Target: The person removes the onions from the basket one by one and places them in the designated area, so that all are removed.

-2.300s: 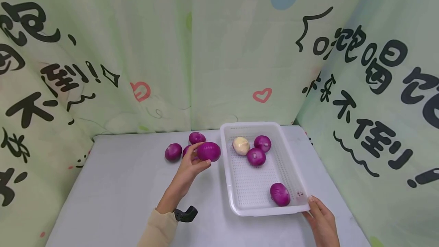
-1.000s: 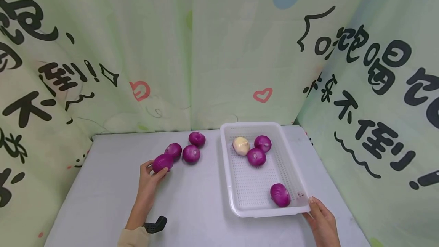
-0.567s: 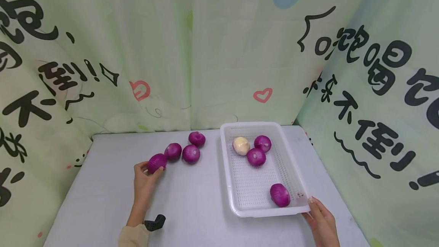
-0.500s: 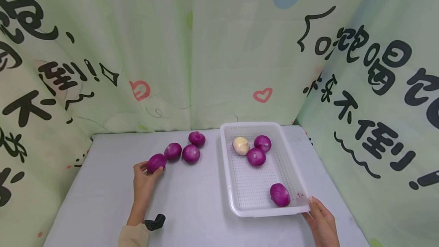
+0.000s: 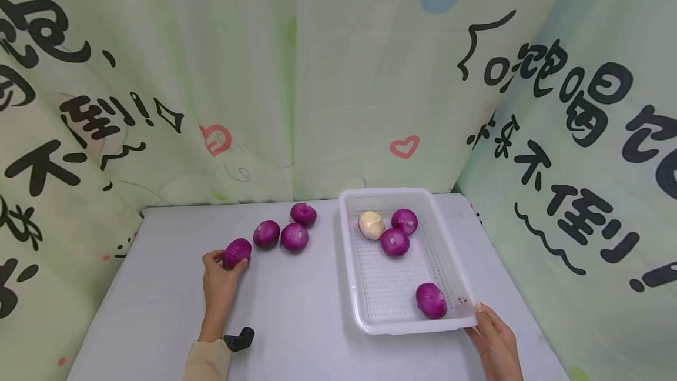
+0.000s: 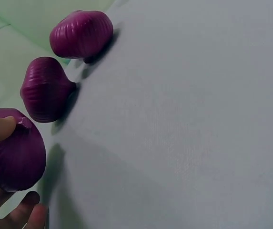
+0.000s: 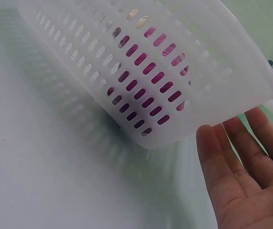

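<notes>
A purple onion sits between the thumb and fingers of my left hand, at the left end of a row of onions. In the left wrist view the thumb presses the top of this onion; whether it touches the table I cannot tell. Two purple onions are just right of it, with another purple onion behind. My right hand holds the near right corner of a white perforated basket, thumb on the rim and fingers below, as the right wrist view shows.
Inside the basket lie a pale, cream-coloured onion and three purple onions. A white-covered table carries everything. Green printed curtains close off the back and both sides.
My left hand has carried its onion from beside the basket leftward and down to the left end of the row, drifting slightly further left lately. The right hand and basket stay put.
</notes>
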`<control>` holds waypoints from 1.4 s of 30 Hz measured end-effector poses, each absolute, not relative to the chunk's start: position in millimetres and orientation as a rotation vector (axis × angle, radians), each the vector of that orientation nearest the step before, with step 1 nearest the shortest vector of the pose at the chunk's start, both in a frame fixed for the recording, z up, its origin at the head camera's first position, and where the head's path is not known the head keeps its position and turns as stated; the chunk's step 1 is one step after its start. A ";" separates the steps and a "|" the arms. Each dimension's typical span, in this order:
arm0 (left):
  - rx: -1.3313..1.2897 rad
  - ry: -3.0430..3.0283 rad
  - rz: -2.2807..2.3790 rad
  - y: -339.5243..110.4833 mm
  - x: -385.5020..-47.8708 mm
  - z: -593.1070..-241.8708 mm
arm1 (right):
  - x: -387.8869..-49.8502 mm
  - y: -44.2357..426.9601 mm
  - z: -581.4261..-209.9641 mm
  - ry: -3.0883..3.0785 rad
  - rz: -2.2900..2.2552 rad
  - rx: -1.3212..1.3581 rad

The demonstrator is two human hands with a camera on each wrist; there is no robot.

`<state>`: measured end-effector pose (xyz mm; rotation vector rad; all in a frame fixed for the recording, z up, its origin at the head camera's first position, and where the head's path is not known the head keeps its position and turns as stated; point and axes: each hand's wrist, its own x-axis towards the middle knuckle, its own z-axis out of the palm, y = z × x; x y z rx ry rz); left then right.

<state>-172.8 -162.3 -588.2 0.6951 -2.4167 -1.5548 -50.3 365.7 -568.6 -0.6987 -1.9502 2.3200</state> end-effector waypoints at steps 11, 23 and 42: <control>0.683 -2.412 -1.518 -161.7 -175.0 -594.7 | -50.2 365.9 -570.2 -1.909 2.339 -0.655; 0.619 -2.437 -1.486 -161.0 -177.6 -599.6 | -49.4 366.3 -568.1 -1.939 2.317 -0.686; 0.672 -2.560 -1.512 -174.2 -187.9 -591.9 | -49.6 364.9 -569.7 -1.948 2.305 -0.675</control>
